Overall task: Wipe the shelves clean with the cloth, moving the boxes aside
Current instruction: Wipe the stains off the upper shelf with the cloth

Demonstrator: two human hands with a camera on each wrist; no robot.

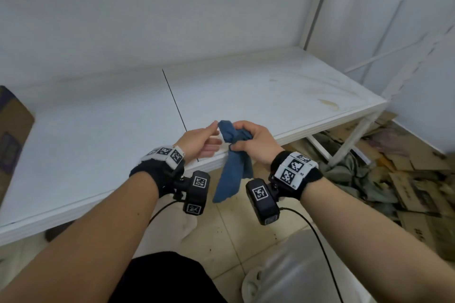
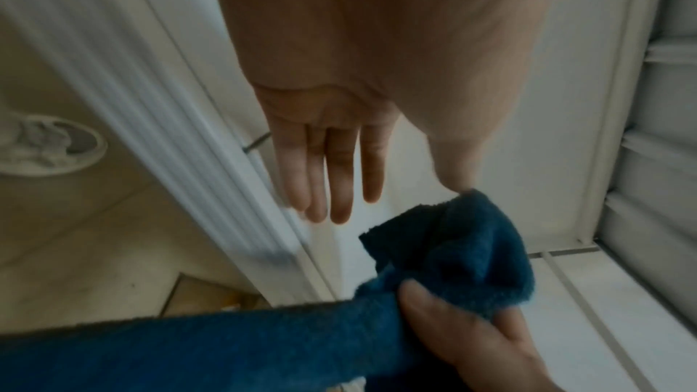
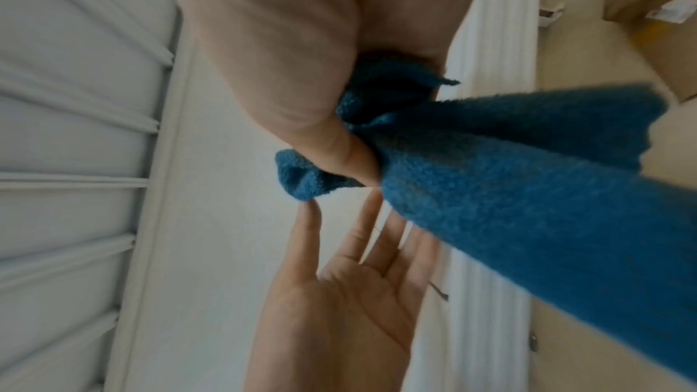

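A blue cloth (image 1: 234,174) hangs bunched from my right hand (image 1: 248,141), which grips it near its top over the front edge of the white shelf (image 1: 98,142). My left hand (image 1: 213,139) is just left of it with straight fingers, its thumb tip touching the cloth's top fold. The left wrist view shows my left hand (image 2: 339,178) flat, the cloth (image 2: 452,249) and my right hand (image 2: 452,327) gripping it. In the right wrist view the cloth (image 3: 528,190) trails from my right hand (image 3: 301,100). A brown cardboard box (image 1: 12,130) stands on the shelf's far left.
Yellowish stains (image 1: 327,103) mark the shelf's right end. A thin dark seam (image 1: 174,101) crosses the board. A white upright post (image 1: 317,2) stands at the back right. Flattened cardboard (image 1: 406,192) and fabric litter the floor to the right.
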